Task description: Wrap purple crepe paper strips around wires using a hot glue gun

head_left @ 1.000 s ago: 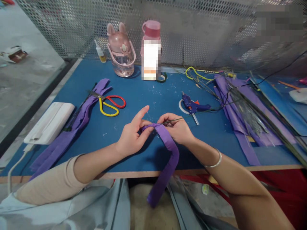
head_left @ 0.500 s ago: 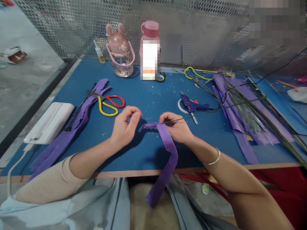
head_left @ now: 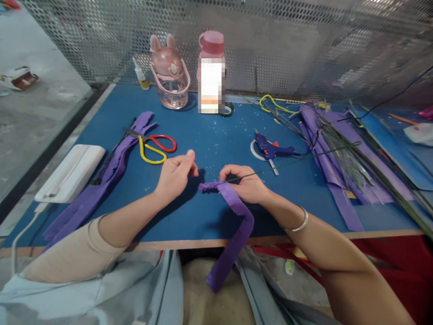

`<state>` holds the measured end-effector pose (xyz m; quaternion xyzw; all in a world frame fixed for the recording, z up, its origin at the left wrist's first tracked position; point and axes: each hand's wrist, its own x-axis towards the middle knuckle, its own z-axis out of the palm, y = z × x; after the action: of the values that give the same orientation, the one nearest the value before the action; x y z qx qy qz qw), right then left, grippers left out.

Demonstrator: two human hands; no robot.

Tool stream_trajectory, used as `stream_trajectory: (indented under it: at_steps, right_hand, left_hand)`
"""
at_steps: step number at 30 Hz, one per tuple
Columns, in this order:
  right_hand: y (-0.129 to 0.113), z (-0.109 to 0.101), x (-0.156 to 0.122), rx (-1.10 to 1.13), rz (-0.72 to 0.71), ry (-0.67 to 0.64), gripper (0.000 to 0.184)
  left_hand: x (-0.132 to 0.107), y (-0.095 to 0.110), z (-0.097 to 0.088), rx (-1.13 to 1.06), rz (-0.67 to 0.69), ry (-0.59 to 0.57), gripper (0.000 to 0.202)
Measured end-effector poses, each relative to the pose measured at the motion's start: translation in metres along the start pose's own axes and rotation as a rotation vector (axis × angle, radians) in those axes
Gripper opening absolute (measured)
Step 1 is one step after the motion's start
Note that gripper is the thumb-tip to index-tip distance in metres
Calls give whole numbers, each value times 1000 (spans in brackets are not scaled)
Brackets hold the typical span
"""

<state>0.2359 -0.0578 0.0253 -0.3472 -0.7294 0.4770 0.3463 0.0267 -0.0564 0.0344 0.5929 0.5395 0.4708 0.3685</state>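
My right hand [head_left: 246, 184] pinches a thin green wire stem [head_left: 280, 168] where a purple crepe-paper strip [head_left: 237, 205] is wound round it. The wound end forms a small crinkled purple bunch pointing left. From there the loose strip hangs over the table edge towards my lap. Just left of the bunch, apart from it, my left hand [head_left: 174, 177] is loosely curled with the thumb raised off the fingers, nothing visible in it. Scissors [head_left: 152, 146] with one red and one yellow handle lie beyond my left hand.
A blue glue gun [head_left: 272, 148] rests by a white tape ring. Purple paper [head_left: 345, 194] and green stems lie right; a purple strip [head_left: 88, 203] and a white power bank [head_left: 69, 174] lie left. Bottles [head_left: 172, 92] and a bright phone [head_left: 210, 83] stand behind.
My right hand has moved slightly left and down with the stem and purple strip. My left hand has turned, its thumb now raised, and sits a little lower and left.
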Motion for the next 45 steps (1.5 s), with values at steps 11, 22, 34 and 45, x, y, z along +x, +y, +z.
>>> stream_trajectory:
  at_steps: [11, 22, 34, 45]
  right_hand:
    - [4, -1, 0, 3, 15, 7, 6]
    - [-1, 1, 0, 100, 124, 171, 22]
    - [2, 8, 0, 158, 90, 169, 19]
    - [1, 10, -5, 160, 109, 140, 16]
  left_hand:
    - [-6, -7, 5, -245, -10, -438, 43]
    - [-15, 3, 4, -56, -49, -411, 29]
    - [-22, 5, 2, 282, 387, -277, 17]
    - [-28, 1, 3, 464, 686, -244, 19]
